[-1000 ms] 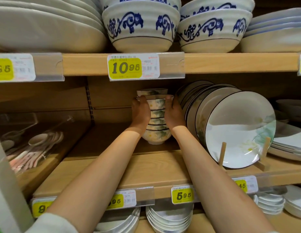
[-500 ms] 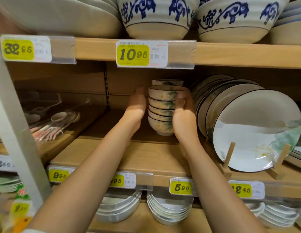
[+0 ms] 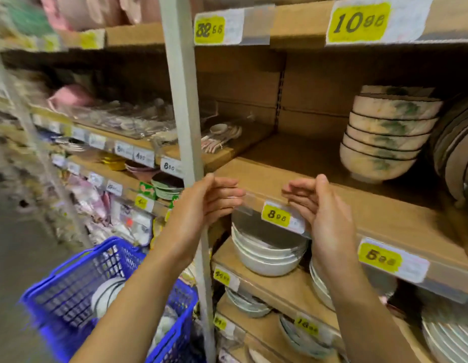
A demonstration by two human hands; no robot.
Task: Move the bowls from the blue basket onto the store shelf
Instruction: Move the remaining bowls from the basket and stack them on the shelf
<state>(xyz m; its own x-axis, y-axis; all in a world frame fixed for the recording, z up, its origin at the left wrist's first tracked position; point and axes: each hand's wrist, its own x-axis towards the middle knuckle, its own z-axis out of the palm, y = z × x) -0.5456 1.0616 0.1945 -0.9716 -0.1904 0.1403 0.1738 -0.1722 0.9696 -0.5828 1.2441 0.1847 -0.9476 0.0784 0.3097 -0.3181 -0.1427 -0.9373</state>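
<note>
Left hand [image 3: 201,205] and right hand [image 3: 320,216] have released the stacked bowls [image 3: 384,134].

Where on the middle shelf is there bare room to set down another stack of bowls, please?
The shelf is bare left of the bowl stack, up to the spoons by the post, and along its front edge. Right of the stack, plates crowd close.

Wooden shelf [image 3: 293,163] carries stacked bowls [image 3: 384,137] beside blurred, seemingly upright plates [image 3: 455,153].

Blue basket [image 3: 70,292]; green-patterned cream bowls [image 3: 387,134]
</note>
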